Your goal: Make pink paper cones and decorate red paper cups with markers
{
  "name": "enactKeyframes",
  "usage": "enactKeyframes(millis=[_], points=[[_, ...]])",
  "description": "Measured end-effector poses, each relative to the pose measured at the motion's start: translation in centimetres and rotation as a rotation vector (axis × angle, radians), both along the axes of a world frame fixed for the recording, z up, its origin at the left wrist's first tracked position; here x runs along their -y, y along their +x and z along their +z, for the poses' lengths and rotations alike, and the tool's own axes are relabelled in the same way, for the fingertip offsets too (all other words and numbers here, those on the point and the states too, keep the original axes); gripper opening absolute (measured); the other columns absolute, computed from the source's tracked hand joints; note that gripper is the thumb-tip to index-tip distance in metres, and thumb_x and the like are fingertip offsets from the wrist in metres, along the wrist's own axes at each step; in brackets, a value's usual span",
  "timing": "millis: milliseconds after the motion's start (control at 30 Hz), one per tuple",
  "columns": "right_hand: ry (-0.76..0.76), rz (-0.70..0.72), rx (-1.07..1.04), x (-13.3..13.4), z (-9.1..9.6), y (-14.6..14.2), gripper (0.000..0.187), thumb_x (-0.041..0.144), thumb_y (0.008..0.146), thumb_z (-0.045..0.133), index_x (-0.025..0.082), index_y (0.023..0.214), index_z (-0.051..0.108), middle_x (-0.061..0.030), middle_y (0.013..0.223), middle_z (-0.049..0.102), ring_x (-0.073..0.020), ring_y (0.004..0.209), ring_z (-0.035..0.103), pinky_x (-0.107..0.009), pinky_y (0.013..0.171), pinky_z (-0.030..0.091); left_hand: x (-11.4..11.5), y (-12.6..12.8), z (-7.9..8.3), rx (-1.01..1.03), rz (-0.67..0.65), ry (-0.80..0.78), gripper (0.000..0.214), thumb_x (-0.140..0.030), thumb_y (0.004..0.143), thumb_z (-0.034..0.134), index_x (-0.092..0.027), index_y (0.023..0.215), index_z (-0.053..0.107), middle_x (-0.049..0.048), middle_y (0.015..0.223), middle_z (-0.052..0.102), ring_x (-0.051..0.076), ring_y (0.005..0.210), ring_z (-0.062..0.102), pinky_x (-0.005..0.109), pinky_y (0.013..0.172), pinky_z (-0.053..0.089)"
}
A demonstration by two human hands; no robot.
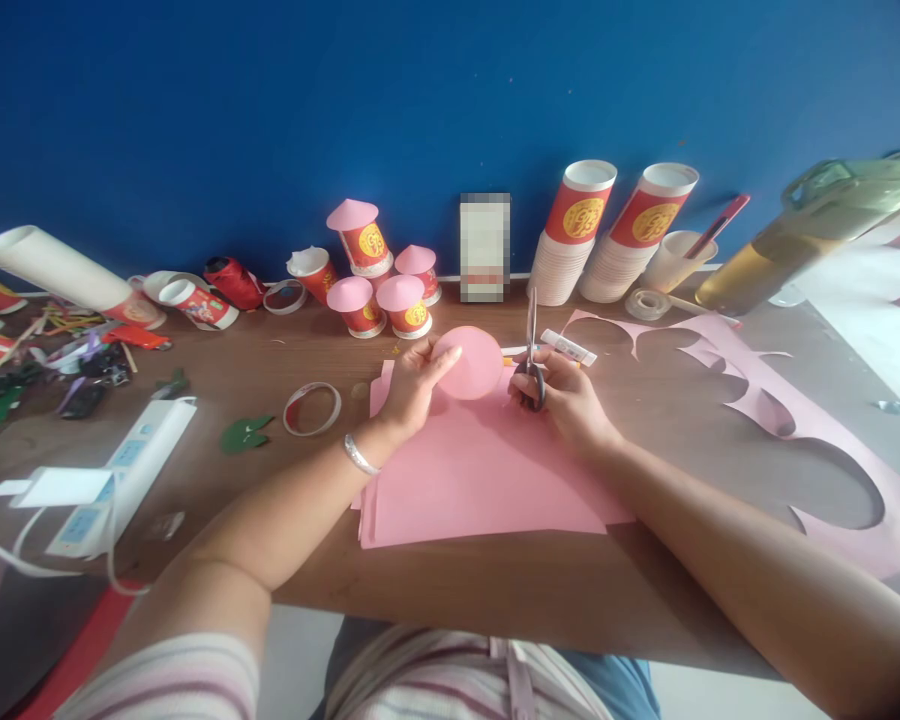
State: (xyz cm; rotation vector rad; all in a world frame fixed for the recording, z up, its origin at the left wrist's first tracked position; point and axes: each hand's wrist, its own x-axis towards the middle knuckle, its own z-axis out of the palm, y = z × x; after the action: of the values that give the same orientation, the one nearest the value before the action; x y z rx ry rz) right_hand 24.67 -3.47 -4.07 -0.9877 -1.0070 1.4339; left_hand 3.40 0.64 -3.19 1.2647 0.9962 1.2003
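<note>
One pink paper disc [472, 362] is held over the far part of the pink paper sheets [487, 480], its left edge pinched between the thumb and fingers of the left hand [414, 385]. At three o'clock from the disc, the right hand [570, 395] has its fingers curled round the black handles of scissors [532, 330], blades pointing to twelve. Near that hand, at two o'clock, lies a white glue stick [568, 347]. Four cone-topped paper cups [401, 293] stand at ten; a cut-out pink sheet [817, 420] lies well apart, at three.
</note>
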Motion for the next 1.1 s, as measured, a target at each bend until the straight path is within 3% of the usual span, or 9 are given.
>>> enactKeyframes(millis=[200,367,533,667,733,800,900,1100], points=[[0.003,-0.02,-0.034,-0.2,0.0,0.0,0.049,0.05,0.068,0.092,0.025,0.104,0.068,0.0016,0.085,0.067,-0.0141,0.07,0.06,-0.026,0.057,0.047,1.1,0.4,0.9,-0.182,-0.057,0.097,0.038,-0.051,0.085,0.076,-0.019,0.075,0.06,-0.002,0.073,0.054,0.012,0.07,0.047,0.025,0.067,0.041],[-0.035,0.072,-0.032,0.1,-0.1,-0.1,0.051,0.038,0.059,0.099,0.023,0.098,0.069,0.0058,0.072,0.062,-0.0096,0.06,0.051,-0.023,0.054,0.041,1.4,1.0,1.5,-0.27,-0.171,0.176,0.04,-0.05,0.082,0.077,-0.017,0.07,0.058,-0.0027,0.065,0.052,0.01,0.062,0.043,0.023,0.057,0.037],[-0.062,0.016,-0.094,0.2,-0.1,-0.2,0.049,0.039,0.06,0.099,0.024,0.095,0.068,0.0043,0.074,0.064,-0.0106,0.059,0.053,-0.023,0.05,0.043,1.3,1.0,0.9,-0.166,-0.247,0.164,0.04,-0.05,0.076,0.083,-0.017,0.077,0.062,0.0015,0.075,0.065,0.014,0.068,0.055,0.025,0.063,0.047],[-0.065,-0.024,-0.108,-0.1,0.1,-0.3,0.049,0.039,0.059,0.098,0.024,0.095,0.068,0.0066,0.071,0.06,-0.0083,0.054,0.05,-0.022,0.048,0.044,1.2,0.8,0.1,-0.213,-0.22,0.195,0.034,-0.049,0.086,0.075,-0.017,0.085,0.063,0.0033,0.079,0.067,0.015,0.071,0.06,0.027,0.065,0.051],[-0.064,-0.061,-0.109,-0.2,0.2,-0.3,0.049,0.043,0.062,0.096,0.024,0.096,0.066,0.0066,0.072,0.06,-0.0088,0.056,0.053,-0.022,0.049,0.047,1.1,0.6,-0.2,-0.318,-0.11,0.362,0.03,-0.042,0.092,0.071,-0.018,0.08,0.059,0.0011,0.076,0.063,0.013,0.069,0.057,0.026,0.064,0.049],[-0.06,-0.09,-0.114,-0.3,0.3,-0.2,0.05,0.05,0.066,0.093,0.024,0.097,0.064,0.0058,0.072,0.061,-0.0107,0.059,0.058,-0.023,0.052,0.049,0.8,0.4,-0.2,-0.446,0.03,0.65,0.025,-0.031,0.093,0.072,-0.019,0.078,0.056,0.0008,0.08,0.062,0.013,0.073,0.058,0.027,0.069,0.049],[-0.051,-0.075,-0.12,-0.3,0.2,-0.1,0.053,0.06,0.071,0.089,0.024,0.101,0.064,0.0037,0.071,0.063,-0.0132,0.065,0.063,-0.023,0.056,0.05,0.7,-0.1,0.1,-0.601,0.115,1.041,0.01,-0.016,0.092,0.071,-0.02,0.09,0.062,0.0034,0.094,0.064,0.016,0.089,0.062,0.029,0.08,0.052],[-0.033,-0.14,-0.178,-0.4,0.1,0.0,0.054,0.061,0.069,0.089,0.026,0.104,0.067,0.0031,0.082,0.063,-0.0128,0.071,0.06,-0.023,0.059,0.051,0.8,-0.5,0.5,-0.763,0.16,1.313,0.019,-0.006,0.09,0.063,-0.024,0.097,0.065,0.0052,0.098,0.063,0.019,0.094,0.059,0.036,0.087,0.052]])
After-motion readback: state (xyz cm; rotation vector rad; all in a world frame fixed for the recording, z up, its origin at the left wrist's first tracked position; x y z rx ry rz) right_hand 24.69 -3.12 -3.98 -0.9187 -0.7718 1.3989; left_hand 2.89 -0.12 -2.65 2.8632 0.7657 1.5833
